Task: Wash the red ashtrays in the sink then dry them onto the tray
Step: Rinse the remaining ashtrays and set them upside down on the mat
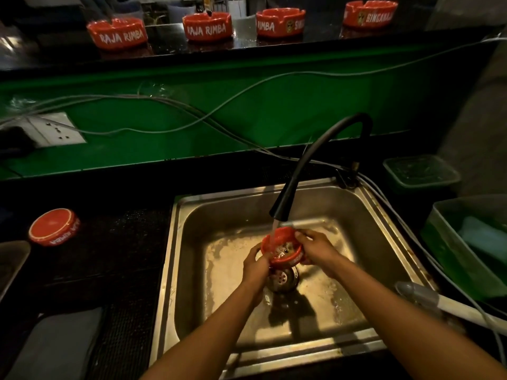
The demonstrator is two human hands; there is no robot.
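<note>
Both hands — left hand (pixel 256 266), right hand (pixel 315 249) — grip one ashtray (pixel 282 249) under the faucet (pixel 279 207); four ashtrays (pixel 207 26) on the ledge beyond look unwashed.

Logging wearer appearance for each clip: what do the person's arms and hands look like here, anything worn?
Both forearms are bare right to the frame's bottom edge, with no sleeves in view. The left hand and right hand wear no gloves. No rings, watch or bracelets can be seen, though the dim light makes small items hard to rule out.
</note>
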